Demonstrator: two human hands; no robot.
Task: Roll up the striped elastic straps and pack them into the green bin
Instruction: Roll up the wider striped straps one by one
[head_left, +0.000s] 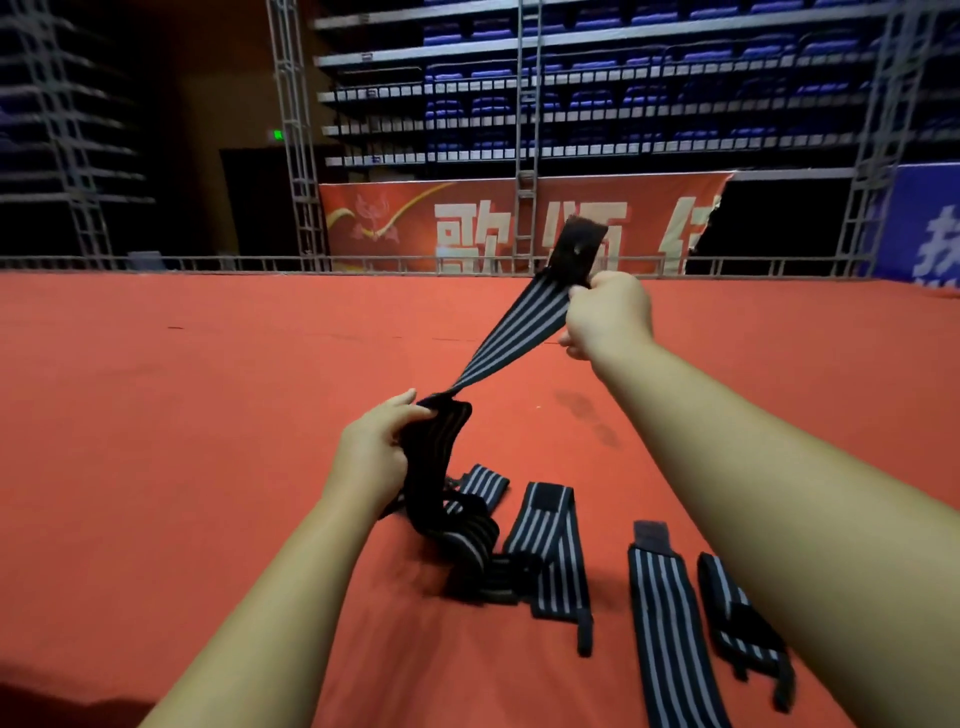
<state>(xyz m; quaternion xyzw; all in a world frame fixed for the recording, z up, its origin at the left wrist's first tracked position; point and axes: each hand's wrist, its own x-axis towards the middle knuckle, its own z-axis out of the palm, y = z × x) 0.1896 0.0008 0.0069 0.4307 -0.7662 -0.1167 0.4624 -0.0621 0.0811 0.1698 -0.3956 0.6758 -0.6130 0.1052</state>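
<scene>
The left hand (374, 447), toward 7 o'clock from the middle of the view, has its fingers and thumb curled round a bunched, dark stretch of a striped elastic strap (514, 327). Below that grip the strap drops toward 5 o'clock into a loose heap of straps (470, 556) on the red carpet (156, 415). Blur there makes it hard to tell which loops belong to which strap. Touching the heap at its 3 o'clock side lies a folded strap (545, 540), doubled over with a black patch at its far end. From the left hand the held strap runs taut toward 1 o'clock, its grey and black stripes plain, up to the right hand (610, 317). That hand is a closed fist round the strap just short of its black end tab (579, 249), which stands up past the knuckles. At 5 o'clock in the view a long strap (665, 623) lies flat and straight, apart from the folded one. Just beside it at 3 o'clock is a shorter strap (737, 618), partly hidden under the right forearm. Beyond the carpet, at 12 o'clock, a red banner (415, 228) with white characters hangs behind a metal truss (525, 130), with rows of blue seats (675, 67) above.
</scene>
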